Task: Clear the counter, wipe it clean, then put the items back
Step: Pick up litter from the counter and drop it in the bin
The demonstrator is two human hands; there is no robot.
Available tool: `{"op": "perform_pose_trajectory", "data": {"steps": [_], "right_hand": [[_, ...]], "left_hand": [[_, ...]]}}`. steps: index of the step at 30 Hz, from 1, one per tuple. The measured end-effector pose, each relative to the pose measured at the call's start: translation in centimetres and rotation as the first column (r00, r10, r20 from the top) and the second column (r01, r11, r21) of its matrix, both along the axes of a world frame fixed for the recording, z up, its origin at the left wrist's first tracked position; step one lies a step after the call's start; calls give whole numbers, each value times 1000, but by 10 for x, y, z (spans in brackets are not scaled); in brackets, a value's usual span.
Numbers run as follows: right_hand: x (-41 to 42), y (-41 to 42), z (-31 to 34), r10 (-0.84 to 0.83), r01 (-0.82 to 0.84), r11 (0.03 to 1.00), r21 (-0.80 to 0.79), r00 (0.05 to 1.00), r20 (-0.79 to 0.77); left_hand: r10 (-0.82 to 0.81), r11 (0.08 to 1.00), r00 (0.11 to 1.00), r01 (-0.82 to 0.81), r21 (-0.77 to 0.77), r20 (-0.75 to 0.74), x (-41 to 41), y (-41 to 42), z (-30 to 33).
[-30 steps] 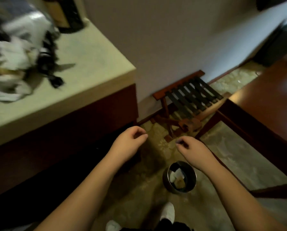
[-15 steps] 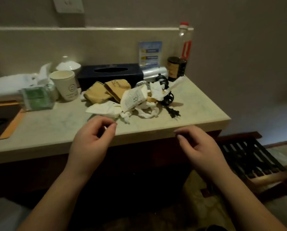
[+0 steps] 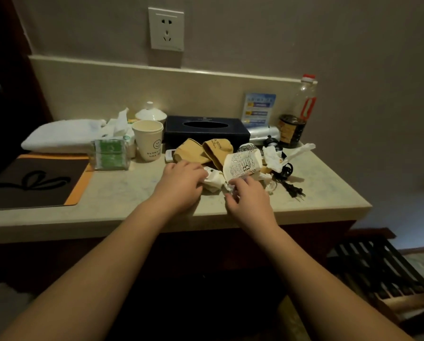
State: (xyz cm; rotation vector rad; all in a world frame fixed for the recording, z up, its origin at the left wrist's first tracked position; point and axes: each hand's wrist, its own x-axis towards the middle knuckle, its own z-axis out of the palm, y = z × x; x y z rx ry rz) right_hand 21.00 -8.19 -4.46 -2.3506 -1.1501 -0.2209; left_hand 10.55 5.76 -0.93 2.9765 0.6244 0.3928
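Far out at nine o'clock from the hands: dark mat (image 3: 34,180), with a folded white towel (image 3: 61,135) behind it at twelve. Next along, green tissue pack (image 3: 110,153) and a smiley paper cup (image 3: 148,140), upright, just beside each other. Rigid and stable, easy to lift by the sides.

Left hand (image 3: 181,183) laid over the left end of the crumpled paper (image 3: 213,179), fingers bent down onto it. Cannot tell whether truly clamped, since the back of the hand hides the grip.

Crumpled paper near the front middle of the counter (image 3: 132,193), at six o'clock from the dark tissue box (image 3: 206,130), touching tan paper sleeves (image 3: 201,151) at its eleven and a printed wrapper (image 3: 243,163) at its one. Probably almost weightless, soft and springy, liable to shed scraps. Best gathered whole in a cupped palm and squeezed, not pinched by a corner that may tear.

Right hand (image 3: 248,196) at four o'clock from the wad, thumb and fingertips pinched together on its near edge.

Black cord (image 3: 289,185) at three o'clock from that hand, tangled among tissue scraps. Limp, apt to drag litter. Worth taking by the plug.

Bottle (image 3: 297,119) at one o'clock, upright by the wall. Likely the heaviest piece, for the neck or waist.
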Motion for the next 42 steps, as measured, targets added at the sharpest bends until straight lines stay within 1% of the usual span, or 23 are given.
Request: {"op": "perform_pose_trajectory", "data": {"steps": [3, 5, 7, 9, 12, 14, 17, 21, 23, 25, 26, 27, 29, 30, 31, 33, 36, 37, 40, 42], "right_hand": [[3, 0, -5, -18, 18, 1000, 11, 1000, -21], [4, -1, -4, -18, 19, 1000, 18, 998, -53], [4, -2, -1, -17, 19, 1000, 23, 996, -91], [4, -3, 1, -11, 12, 1000, 10, 994, -111], [6, -4, 2, -4, 3, 1000, -10, 995, -96], [5, -4, 3, -5, 4, 1000, -17, 995, -100], [4, -5, 4, 11, -14, 999, -31, 997, -79], [2, -7, 5, 58, -59, 998, -11, 995, -78], [-1, -10, 8, 82, -75, 995, 68, 991, -109], [-6, -14, 14, 112, -83, 977, 198, 983, -142], [-10, -15, 19, 136, -90, 959, 270, 978, -156], [-14, -15, 23, 167, -105, 937, 334, 972, -164], [-22, -10, 34, 246, -162, 896, 415, 956, -160], [-26, -5, 39, 284, -198, 882, 427, 947, -148], [-30, 2, 43, 315, -236, 874, 426, 941, -126], [-36, 19, 48, 354, -311, 869, 384, 934, -45], [-39, 39, 44, 376, -387, 880, 274, 922, 93], [-39, 43, 42, 376, -395, 885, 245, 919, 122], [-40, 48, 41, 403, -428, 889, 167, 901, 161], [-38, 43, 43, 450, -460, 878, 134, 888, 99]], "left_hand": [[-17, 999, 999, 16, 38, 32, -2, 3, -4], [-3, 1000, 995, 2, 13, 96, -5, 3, -5], [32, 998, 977, -19, -61, 213, -11, 4, -4], [107, 978, 938, -40, -204, 328, -19, 4, -1], [252, 887, 870, -33, -460, 424, -29, 3, 1], [329, 817, 836, -19, -576, 439, -34, 3, -1], [425, 720, 775, 24, -693, 469, -40, 2, -5], [546, 640, 663, 66, -766, 513, -46, 3, -3], [588, 591, 623, 104, -800, 515, -48, 2, -2], [626, 532, 612, 118, -838, 484, -49, 3, -2], [642, 487, 612, 140, -862, 462, -48, 3, -3], [661, 414, 608, 194, -890, 440, -47, 2, -4], [693, 232, 609, 320, -919, 387, -44, -4, -4], [692, 167, 623, 354, -920, 365, -42, -8, -4], [683, 131, 638, 371, -919, 355, -40, -11, -4], [667, 87, 652, 412, -907, 361, -37, -17, -5], [673, 10, 646, 479, -878, 360, -37, -23, -2], [675, 7, 645, 480, -877, 359, -38, -23, -3], [679, 57, 635, 456, -888, 369, -42, -18, -7], [718, 68, 594, 458, -886, 362, -46, -11, -11]]}}
